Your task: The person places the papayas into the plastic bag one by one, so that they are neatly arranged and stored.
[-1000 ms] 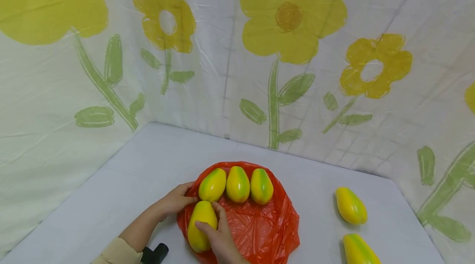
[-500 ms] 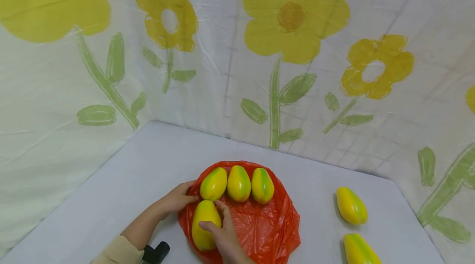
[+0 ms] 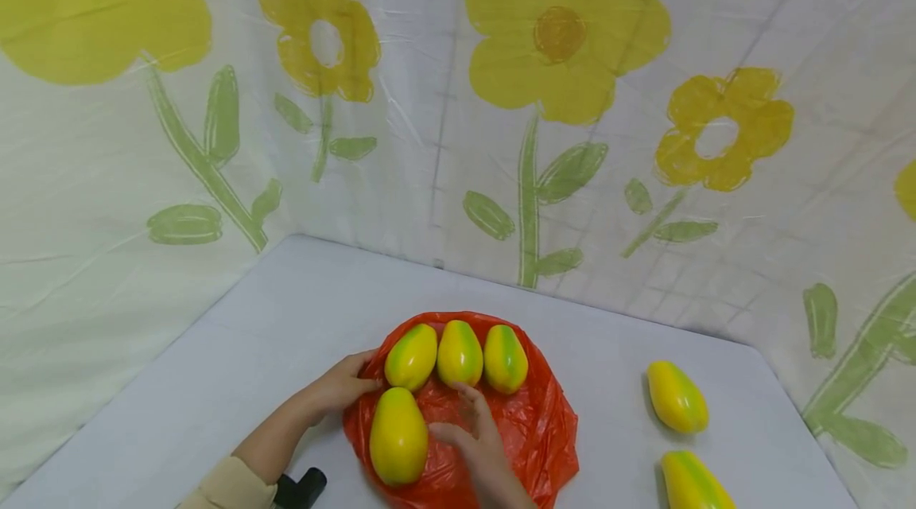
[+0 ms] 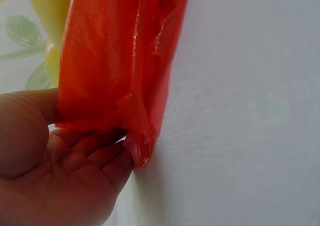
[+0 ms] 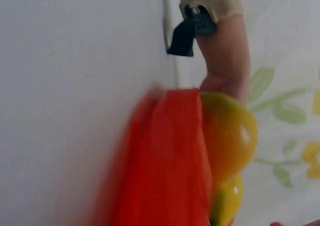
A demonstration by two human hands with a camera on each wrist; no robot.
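Note:
A red plastic bag point(image 3: 551, 429) lies spread with its mouth rolled open. My left hand point(image 3: 339, 386) grips its left rim; in the left wrist view the thumb goes inside the red film point(image 4: 100, 61) and the fingers lie outside it. Inside the bag, a large yellow papaya point(image 3: 397, 437) rests at the near left, and a row of three smaller yellow-green ones, including the middle papaya point(image 3: 459, 354), sits along the back. My right hand point(image 3: 479, 445) hovers over the bag just right of the large papaya, thumb and fingers spread, holding nothing.
Two more papayas lie on the white table point(image 3: 608, 398) to the right: a farther papaya point(image 3: 677, 396) and a nearer papaya point(image 3: 696, 481), cut off by the frame edge. A flowered curtain point(image 3: 429, 135) hangs behind the table. A black strap mount point(image 3: 300, 487) sits at my left wrist.
My right hand held the large papaya at the bag's near left, then let go and moved right, off it. The papaya stays in the bag. My left hand keeps its place on the rim.

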